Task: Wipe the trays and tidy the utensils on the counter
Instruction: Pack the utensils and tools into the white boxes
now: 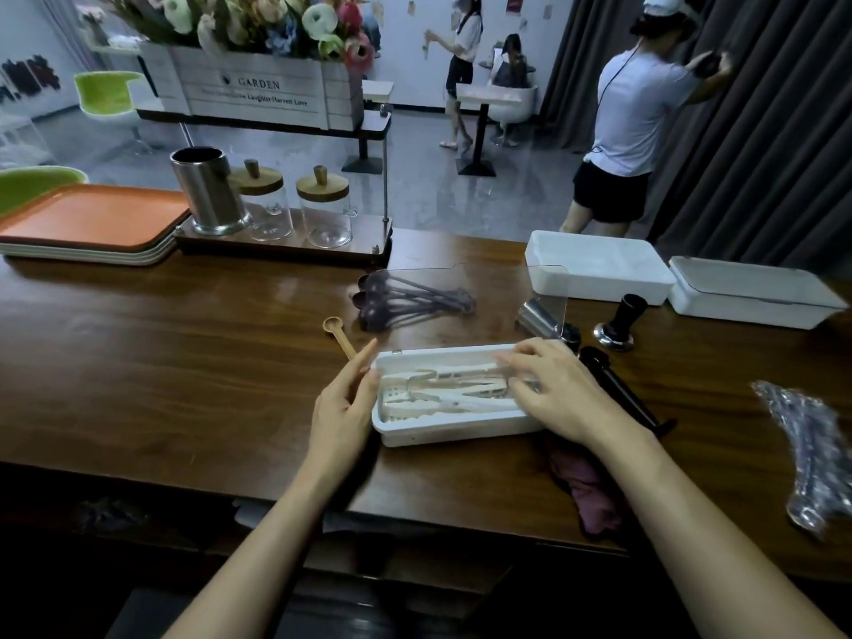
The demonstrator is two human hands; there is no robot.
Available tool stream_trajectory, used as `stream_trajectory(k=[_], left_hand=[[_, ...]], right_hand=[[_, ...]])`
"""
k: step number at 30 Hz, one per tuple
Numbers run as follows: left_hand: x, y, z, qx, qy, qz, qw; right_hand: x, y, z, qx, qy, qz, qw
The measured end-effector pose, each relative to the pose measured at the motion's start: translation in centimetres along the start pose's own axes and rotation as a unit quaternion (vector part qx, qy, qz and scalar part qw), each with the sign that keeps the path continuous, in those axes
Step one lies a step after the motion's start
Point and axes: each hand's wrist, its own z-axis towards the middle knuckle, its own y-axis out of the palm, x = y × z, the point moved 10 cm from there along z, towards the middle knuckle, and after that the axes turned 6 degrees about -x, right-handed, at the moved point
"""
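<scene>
head view — my flat left hand point(343, 398) steadies the utensil box point(456, 433) near the counter point(184, 362) front edge — so my relaxed right hand point(548, 392) can level the utensils point(442, 401).

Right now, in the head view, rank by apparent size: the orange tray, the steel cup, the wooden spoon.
1. orange tray
2. steel cup
3. wooden spoon
The spoon lies nearest yet looks smallest.

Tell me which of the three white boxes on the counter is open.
The nearest white box, between the left hand and right hand: its clear lid stands raised. The two far boxes are shut.
</scene>
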Motion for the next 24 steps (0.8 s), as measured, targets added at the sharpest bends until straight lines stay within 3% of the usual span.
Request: stream_trajectory(k=[6,12,18,24], left_hand=[[0.4,-0.2,0.6,-0.019,0.002,0.002,1.0],[1.4,-0.5,1.9,-0.033,0.019,-0.004,0.999],[2.0,-1.7,3.6,-0.027,-0.001,0.037,0.999],[2.9,-2.8,5.3,-0.02,-0.01,0.091,0.996]], right_hand=[[-0.1,-0.8,-0.9,0.092,-0.013,0.007,0.996],[1.7,-1.5,-1.4,0.123,0.048,0.069,0.989],[4.8,-4.2,-2.6,0.217,0.098,0.146,0.96],[6.9,-6.3,-1.5,0.221,0.155,0.225,0.936]])
